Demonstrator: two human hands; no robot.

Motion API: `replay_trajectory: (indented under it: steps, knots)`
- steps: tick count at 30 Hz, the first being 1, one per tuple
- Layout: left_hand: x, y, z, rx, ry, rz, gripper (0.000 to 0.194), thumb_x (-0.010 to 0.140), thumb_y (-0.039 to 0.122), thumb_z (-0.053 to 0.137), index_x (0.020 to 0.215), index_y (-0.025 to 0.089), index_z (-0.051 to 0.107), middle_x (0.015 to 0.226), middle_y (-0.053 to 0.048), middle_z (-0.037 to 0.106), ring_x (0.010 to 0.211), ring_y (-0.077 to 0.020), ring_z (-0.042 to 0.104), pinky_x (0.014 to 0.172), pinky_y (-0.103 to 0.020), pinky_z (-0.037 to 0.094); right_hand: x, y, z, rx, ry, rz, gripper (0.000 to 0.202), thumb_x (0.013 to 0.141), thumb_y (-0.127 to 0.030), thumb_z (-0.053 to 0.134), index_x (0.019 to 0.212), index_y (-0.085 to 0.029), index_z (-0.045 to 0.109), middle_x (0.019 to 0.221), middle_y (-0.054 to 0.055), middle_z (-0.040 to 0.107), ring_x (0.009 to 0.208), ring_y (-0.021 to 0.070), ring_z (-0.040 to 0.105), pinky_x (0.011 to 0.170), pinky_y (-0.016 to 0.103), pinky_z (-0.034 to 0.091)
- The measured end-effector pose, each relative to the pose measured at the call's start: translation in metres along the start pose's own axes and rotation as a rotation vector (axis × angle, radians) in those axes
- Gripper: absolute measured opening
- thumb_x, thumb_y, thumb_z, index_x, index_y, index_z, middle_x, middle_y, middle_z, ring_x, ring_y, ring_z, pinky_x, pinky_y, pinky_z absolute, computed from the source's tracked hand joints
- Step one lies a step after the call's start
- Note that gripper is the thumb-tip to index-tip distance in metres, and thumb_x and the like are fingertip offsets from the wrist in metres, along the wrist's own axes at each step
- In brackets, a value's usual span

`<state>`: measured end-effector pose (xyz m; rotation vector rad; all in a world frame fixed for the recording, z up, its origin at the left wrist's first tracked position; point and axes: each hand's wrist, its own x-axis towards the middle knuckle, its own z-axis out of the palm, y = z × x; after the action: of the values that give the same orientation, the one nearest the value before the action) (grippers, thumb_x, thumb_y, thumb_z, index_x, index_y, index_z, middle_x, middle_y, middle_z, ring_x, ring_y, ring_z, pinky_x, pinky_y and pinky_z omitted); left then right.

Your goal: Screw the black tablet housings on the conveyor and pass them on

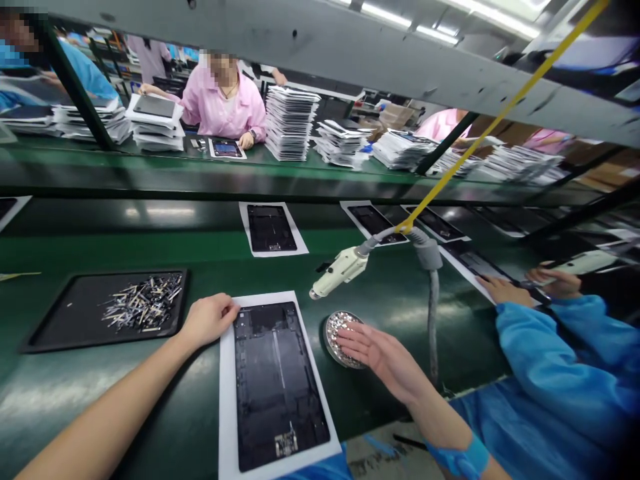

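Note:
A dark tablet housing (277, 373) lies on a white sheet (227, 413) at the front of the bench. My left hand (210, 320), its fingers curled, holds the upper left edge of the housing and sheet. To the right, my right hand (375, 350) is over a round dish (330, 340) of small shiny metal pieces. Its fingers are stretched out, with the tips at the pieces, and no held thing shows in them. Above the dish, a pale electric screwdriver (343, 272) hangs at a slant from a yellow strap (480, 140).
A black tray (75, 307) with a heap of thin metal strips stands at left. More tablet housings (273, 228) on sheets lie farther back. A grey cable (433, 313) hangs at right, near a co-worker's blue sleeves (540, 340). Paper stacks (291, 123) stand across the bench.

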<state>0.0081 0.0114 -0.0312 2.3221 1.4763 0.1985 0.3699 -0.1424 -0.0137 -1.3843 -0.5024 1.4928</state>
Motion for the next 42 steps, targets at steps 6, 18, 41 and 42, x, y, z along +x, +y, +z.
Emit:
replay_trajectory:
  steps: [6,18,41,42]
  knots:
    - [0.0,-0.001,0.001,0.019,0.023,0.001,0.031,0.098,0.037,0.049,0.074,0.02,0.058,0.078,-0.001,0.067,0.069,-0.0155,0.059,0.064,-0.027,0.032,0.011,0.005,0.002,0.089,-0.008,-0.059,0.034,0.085,-0.041,0.076,0.109,-0.016,0.073,0.121,0.017,0.077,0.118,0.0307,0.073,0.115,0.053,0.048]
    - [0.001,-0.001,0.002,0.009,0.015,-0.008,0.031,0.098,0.037,0.05,0.074,0.02,0.059,0.077,-0.002,0.067,0.069,-0.016,0.06,0.063,-0.027,0.03,0.017,0.01,0.001,0.176,0.031,-0.057,0.029,0.089,-0.04,0.071,0.104,-0.015,0.073,0.122,0.019,0.076,0.125,0.0323,0.068,0.118,0.054,0.045]
    - [0.0,-0.001,0.005,-0.009,0.019,0.019,0.03,0.099,0.038,0.049,0.079,0.021,0.063,0.082,-0.002,0.069,0.075,-0.0172,0.063,0.063,-0.027,0.031,0.014,0.018,0.007,0.156,0.035,-0.061,0.03,0.091,-0.041,0.065,0.109,-0.018,0.073,0.126,0.016,0.075,0.127,0.032,0.067,0.119,0.054,0.045]
    - [0.0,0.0,0.005,-0.009,0.017,0.022,0.03,0.099,0.038,0.049,0.079,0.021,0.063,0.082,-0.002,0.069,0.076,-0.0172,0.063,0.063,-0.027,0.032,0.013,0.018,0.006,0.145,0.022,-0.056,0.032,0.091,-0.042,0.066,0.109,-0.018,0.073,0.126,0.017,0.075,0.127,0.0324,0.067,0.118,0.055,0.045]
